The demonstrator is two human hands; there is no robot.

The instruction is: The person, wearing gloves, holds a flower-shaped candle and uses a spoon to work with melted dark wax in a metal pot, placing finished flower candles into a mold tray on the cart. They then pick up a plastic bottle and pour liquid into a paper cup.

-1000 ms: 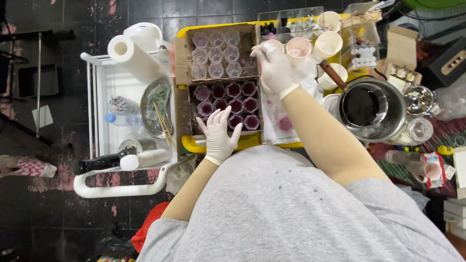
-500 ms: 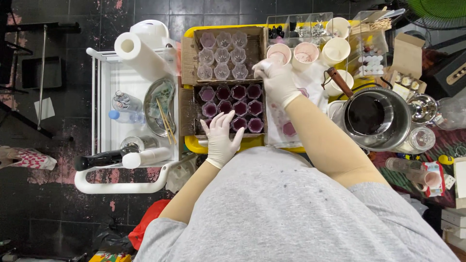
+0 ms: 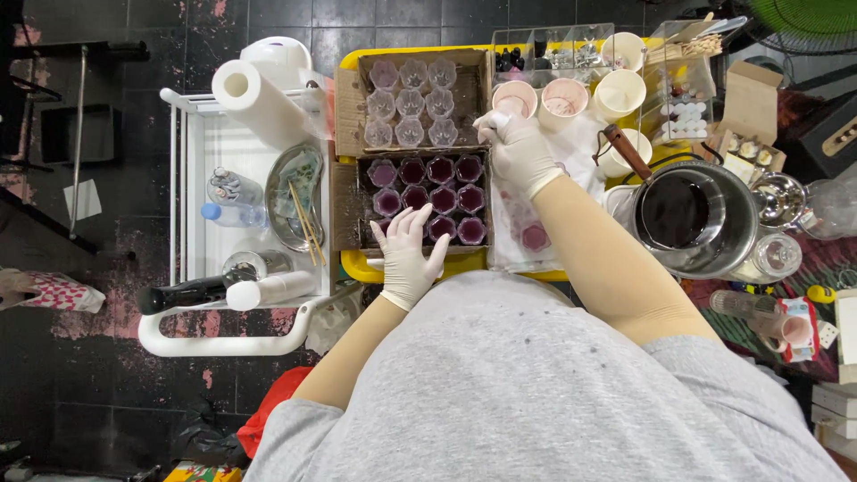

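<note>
Resting flat with fingers spread, the left hand (image 3: 407, 253) sits at the 6 o'clock edge of the cardboard tray of purple-filled cups (image 3: 427, 196). The right hand (image 3: 516, 147) pinches something small, can't tell what, just under the pink-stained paper cup (image 3: 514, 96) at 12 o'clock.

Even overhead light, sharp focus, soft shadows, slight wide-angle edge distortion.

Both hands gloved in white — left hand (image 3: 408, 253) flat, fingers spread, palm down, close to the body. Right hand (image 3: 520, 152) reaches farther out, fingers curled in a loose pinch, forearm bare.
</note>
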